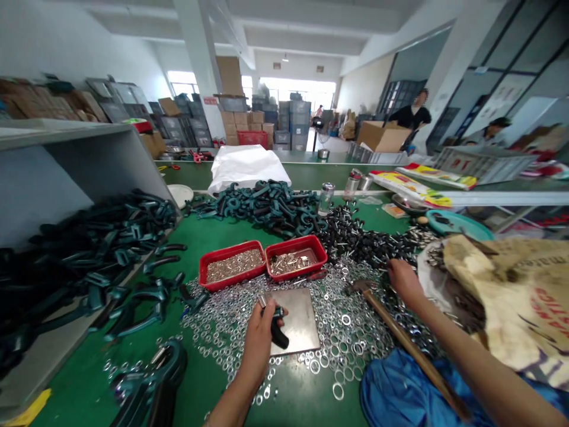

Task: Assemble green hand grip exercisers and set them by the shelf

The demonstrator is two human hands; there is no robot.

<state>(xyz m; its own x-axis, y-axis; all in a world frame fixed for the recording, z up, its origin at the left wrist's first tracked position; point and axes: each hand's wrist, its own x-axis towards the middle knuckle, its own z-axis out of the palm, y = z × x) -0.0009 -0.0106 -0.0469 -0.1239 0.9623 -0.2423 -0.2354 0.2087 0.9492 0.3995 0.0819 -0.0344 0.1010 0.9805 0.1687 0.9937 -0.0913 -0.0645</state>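
From the head camera, the person's left hand point(256, 347), low in the middle of the frame, is closed firmly around a black moulded grip point(279, 332), with a short metal bolt point(263, 301) poking from its top, held over a square steel plate point(297, 321). The grip looks stiff and fairly light, probably best held by its thick body, since the bare bolt would be slicker. The forearm rises from the bottom edge, wrist upright. The right hand point(403, 281), reaching in from the lower right, is half open, fingers loosely curled, holding nothing, just beside the head of a wooden-handled hammer point(411, 344) amid loose steel washers point(342, 338).
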